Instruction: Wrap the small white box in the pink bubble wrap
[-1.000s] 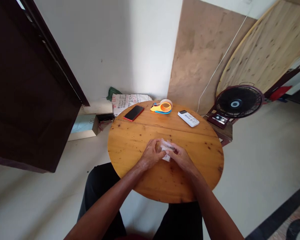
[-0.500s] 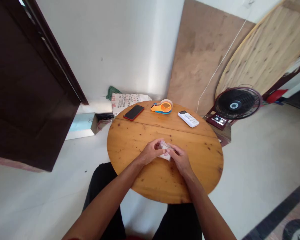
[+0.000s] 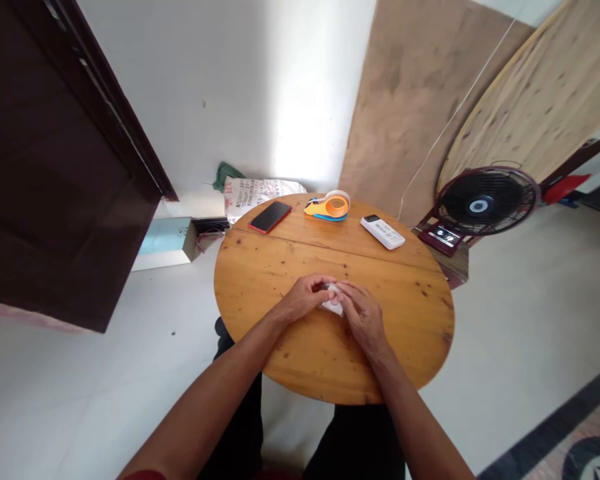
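Over the near middle of the round wooden table (image 3: 260, 287), both my hands close round a small, pale, flat packet (image 3: 334, 307). My left hand (image 3: 307, 297) grips its left side, thumb laid across the top. From the right, my right hand (image 3: 363, 312) holds it, with its thumb meeting the left one on the packet. Fingers cover much of the packet, and what kind of thing it is I cannot make out.
Along the table's far side lie a red-edged phone (image 3: 271, 217), an orange and blue tape dispenser (image 3: 329, 205) and a white power bank (image 3: 383, 232). A dark fan (image 3: 480, 205) stands beyond the table on the right. Behind it leans a large wooden board (image 3: 530, 100).
My fingers have folded further over the top of the packet, so less of it shows. The whole view has shifted slightly. Things on the table have stayed in place.
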Action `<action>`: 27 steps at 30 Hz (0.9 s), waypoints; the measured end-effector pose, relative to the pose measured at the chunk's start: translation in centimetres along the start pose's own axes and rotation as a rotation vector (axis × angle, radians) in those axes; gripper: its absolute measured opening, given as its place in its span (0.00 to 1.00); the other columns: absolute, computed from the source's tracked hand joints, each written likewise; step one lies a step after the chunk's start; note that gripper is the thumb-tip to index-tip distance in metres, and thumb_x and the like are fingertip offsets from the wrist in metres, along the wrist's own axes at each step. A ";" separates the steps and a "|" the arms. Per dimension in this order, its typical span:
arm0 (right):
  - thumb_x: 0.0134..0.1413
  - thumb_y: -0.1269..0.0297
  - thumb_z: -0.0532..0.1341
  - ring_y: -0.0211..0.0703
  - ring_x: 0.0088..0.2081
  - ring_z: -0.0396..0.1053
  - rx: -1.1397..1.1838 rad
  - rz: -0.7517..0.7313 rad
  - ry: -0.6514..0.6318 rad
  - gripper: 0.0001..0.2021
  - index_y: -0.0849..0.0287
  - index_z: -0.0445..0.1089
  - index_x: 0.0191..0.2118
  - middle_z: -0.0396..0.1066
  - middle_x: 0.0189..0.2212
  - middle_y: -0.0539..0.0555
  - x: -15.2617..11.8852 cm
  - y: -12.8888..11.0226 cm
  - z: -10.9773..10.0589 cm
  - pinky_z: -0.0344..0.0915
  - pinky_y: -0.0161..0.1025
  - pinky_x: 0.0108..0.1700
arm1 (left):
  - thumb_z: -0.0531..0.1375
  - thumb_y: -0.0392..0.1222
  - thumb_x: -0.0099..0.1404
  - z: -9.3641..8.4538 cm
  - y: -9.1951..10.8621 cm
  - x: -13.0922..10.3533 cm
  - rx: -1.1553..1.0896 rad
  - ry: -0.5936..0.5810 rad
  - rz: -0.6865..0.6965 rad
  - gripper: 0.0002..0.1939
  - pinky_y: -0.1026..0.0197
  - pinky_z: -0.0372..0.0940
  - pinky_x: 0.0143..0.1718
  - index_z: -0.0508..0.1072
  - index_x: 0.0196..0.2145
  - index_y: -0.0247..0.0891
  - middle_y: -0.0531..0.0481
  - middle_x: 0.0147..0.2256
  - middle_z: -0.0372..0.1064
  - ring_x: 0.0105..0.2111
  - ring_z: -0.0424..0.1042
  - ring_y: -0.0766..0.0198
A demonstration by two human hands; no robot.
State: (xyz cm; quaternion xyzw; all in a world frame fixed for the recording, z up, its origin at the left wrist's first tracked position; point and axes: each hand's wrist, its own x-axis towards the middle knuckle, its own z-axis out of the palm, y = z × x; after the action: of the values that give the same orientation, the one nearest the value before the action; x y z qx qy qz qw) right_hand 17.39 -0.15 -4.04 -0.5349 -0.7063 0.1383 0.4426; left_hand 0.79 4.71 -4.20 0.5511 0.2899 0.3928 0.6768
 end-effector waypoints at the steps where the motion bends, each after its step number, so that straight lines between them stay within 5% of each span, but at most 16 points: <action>1: 0.58 0.61 0.56 0.45 0.48 0.68 -0.035 -0.022 0.005 0.12 0.53 0.74 0.45 0.72 0.45 0.55 -0.1 -0.1 0.0 0.63 0.45 0.52 | 0.65 0.43 0.52 0.0 0.0 0.1 -0.003 -0.004 -0.001 0.21 0.61 0.63 0.40 0.71 0.44 0.32 0.46 0.37 0.72 0.35 0.70 0.63; 12: 0.60 0.62 0.53 0.47 0.49 0.68 -0.281 -0.181 -0.003 0.16 0.53 0.69 0.51 0.71 0.48 0.56 -0.4 0.1 -0.1 0.64 0.46 0.51 | 0.64 0.48 0.54 0.0 -1.1 0.5 0.058 0.041 0.072 0.23 0.59 0.64 0.42 0.73 0.45 0.32 0.44 0.38 0.73 0.37 0.71 0.61; 18: 0.60 0.64 0.53 0.50 0.50 0.66 -0.459 -0.227 0.006 0.17 0.54 0.68 0.53 0.66 0.53 0.59 -0.7 -0.4 -0.3 0.62 0.48 0.51 | 0.60 0.46 0.59 0.2 -1.2 0.5 0.331 0.165 0.151 0.18 0.57 0.64 0.47 0.74 0.45 0.34 0.43 0.42 0.72 0.42 0.70 0.58; 27: 0.58 0.63 0.55 0.53 0.55 0.61 -0.505 -0.293 -0.012 0.18 0.52 0.66 0.54 0.61 0.57 0.60 -0.6 -0.2 -0.3 0.61 0.52 0.52 | 0.54 0.40 0.62 -0.2 -0.8 0.4 0.428 0.131 0.143 0.19 0.54 0.60 0.54 0.70 0.50 0.36 0.43 0.49 0.69 0.49 0.67 0.57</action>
State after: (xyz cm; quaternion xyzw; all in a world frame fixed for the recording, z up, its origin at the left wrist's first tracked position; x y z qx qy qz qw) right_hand 17.54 -0.82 -4.05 -0.5195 -0.7908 -0.1041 0.3063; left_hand 1.01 5.03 -4.95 0.6745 0.3699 0.4042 0.4949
